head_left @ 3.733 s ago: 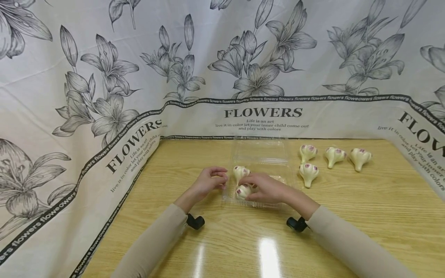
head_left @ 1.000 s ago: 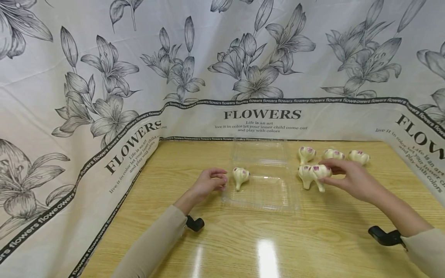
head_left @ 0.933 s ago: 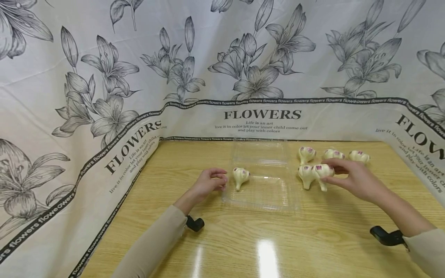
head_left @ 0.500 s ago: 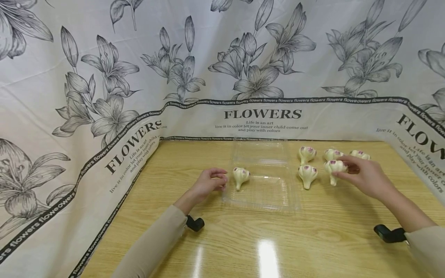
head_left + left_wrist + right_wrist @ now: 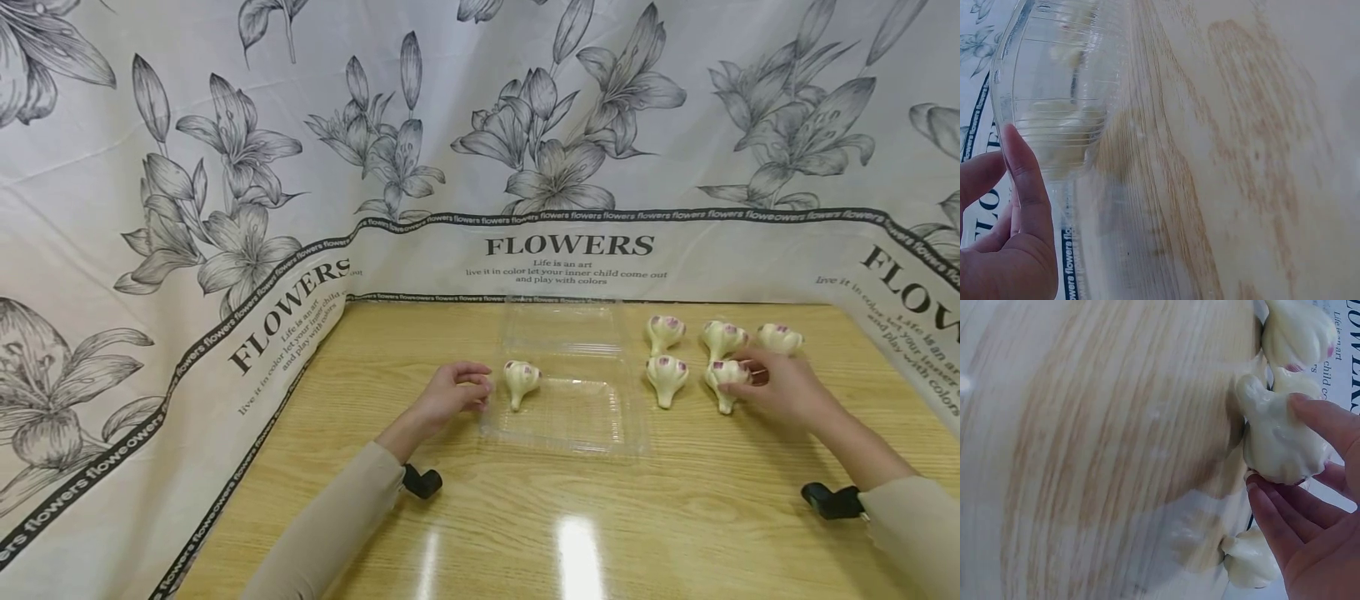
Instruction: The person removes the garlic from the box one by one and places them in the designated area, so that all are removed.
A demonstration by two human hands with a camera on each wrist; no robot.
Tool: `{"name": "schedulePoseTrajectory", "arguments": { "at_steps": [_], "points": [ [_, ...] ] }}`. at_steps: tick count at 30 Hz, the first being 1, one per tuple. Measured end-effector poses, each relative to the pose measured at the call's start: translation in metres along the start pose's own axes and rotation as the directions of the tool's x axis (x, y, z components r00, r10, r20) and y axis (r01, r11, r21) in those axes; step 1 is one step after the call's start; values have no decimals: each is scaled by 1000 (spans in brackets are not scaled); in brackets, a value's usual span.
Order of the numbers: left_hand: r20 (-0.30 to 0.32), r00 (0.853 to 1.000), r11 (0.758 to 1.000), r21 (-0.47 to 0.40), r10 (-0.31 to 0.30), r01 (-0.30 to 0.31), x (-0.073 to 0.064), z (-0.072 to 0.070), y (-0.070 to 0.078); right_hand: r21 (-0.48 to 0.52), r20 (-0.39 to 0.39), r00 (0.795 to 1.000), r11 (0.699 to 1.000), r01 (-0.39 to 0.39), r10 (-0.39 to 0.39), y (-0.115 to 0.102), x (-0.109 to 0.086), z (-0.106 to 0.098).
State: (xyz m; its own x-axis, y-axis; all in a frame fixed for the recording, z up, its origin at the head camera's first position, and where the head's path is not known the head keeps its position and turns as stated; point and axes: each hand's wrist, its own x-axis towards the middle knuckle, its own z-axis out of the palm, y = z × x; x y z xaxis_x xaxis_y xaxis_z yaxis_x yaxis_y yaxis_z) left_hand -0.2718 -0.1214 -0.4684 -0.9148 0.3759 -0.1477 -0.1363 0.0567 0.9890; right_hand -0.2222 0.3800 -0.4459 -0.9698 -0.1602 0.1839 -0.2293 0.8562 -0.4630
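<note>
My right hand (image 5: 783, 387) holds a cream garlic bulb (image 5: 725, 380) with purple patches between thumb and fingers, at the table in the front row. The right wrist view shows the thumb on one side of this garlic bulb (image 5: 1282, 434) and the fingertips on the other. My left hand (image 5: 450, 388) pinches the left rim of an open clear plastic clamshell box (image 5: 577, 417); in the left wrist view the box's rim (image 5: 1000, 94) lies between thumb and finger. One garlic bulb (image 5: 521, 382) lies in the box's left back part.
Right of the box lie more garlic bulbs: one (image 5: 666, 379) in the front row, and three behind, at left (image 5: 664, 332), middle (image 5: 722, 336) and right (image 5: 780, 337). The box's lid (image 5: 562, 325) lies folded back toward the flower-printed cloth (image 5: 570, 258) behind the wooden table (image 5: 495, 517).
My right hand has carried one of two garlic bulbs out of the box to the right, past the front-row bulb, and lowered it beside that one. The left hand has stayed put.
</note>
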Motion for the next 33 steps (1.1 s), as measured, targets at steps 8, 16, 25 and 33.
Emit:
{"name": "schedulePoseTrajectory", "arguments": {
  "at_steps": [8, 16, 25, 33],
  "points": [
    [-12, 1000, 1000, -8, 8, -8, 1, 0, -1, 2, 50, 999, 1000, -13, 13, 2, 2, 0],
    [-4, 1000, 1000, -12, 13, -13, 0, 1, 0, 29, 60, 998, 999, -21, 19, 3, -1, -1],
    [-9, 1000, 1000, -2, 12, -12, 1, 2, -1, -14, 39, 998, 999, -46, 46, -8, -4, -18],
    [-7, 1000, 1000, 2, 5, -5, 1, 1, -1, -29, 26, 999, 999, -26, 27, -39, -3, -23]
  ]
}}
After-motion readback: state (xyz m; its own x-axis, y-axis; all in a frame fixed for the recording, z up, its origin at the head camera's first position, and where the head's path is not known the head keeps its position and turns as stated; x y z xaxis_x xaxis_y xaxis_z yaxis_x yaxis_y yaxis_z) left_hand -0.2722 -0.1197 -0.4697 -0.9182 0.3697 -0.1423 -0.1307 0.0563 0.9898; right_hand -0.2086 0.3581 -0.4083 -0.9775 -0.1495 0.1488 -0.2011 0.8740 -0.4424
